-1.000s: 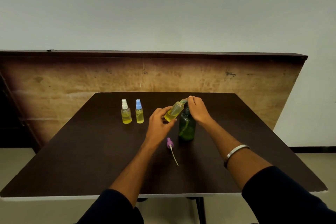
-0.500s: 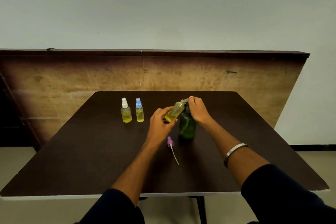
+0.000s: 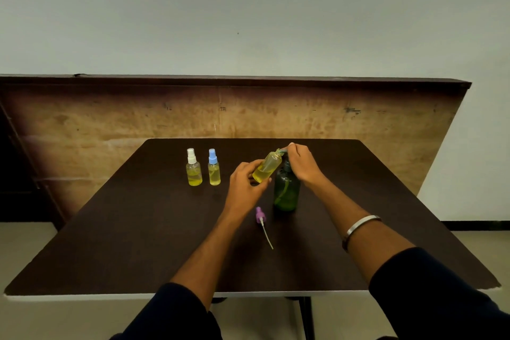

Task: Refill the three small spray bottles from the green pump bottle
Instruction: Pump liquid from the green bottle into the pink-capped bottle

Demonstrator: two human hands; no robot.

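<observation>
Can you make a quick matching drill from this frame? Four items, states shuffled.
Items:
1. white-capped bottle
2. uncapped bottle
3. purple sprayer head
4. green pump bottle

States:
A. lying on the table, dip tube pointing toward the person
B. held tilted in the left hand, mouth at the pump spout
C. standing upright beside the blue-capped bottle
D. standing upright, right hand on its pump head

Pairs: 1-C, 2-B, 3-A, 4-D
</observation>
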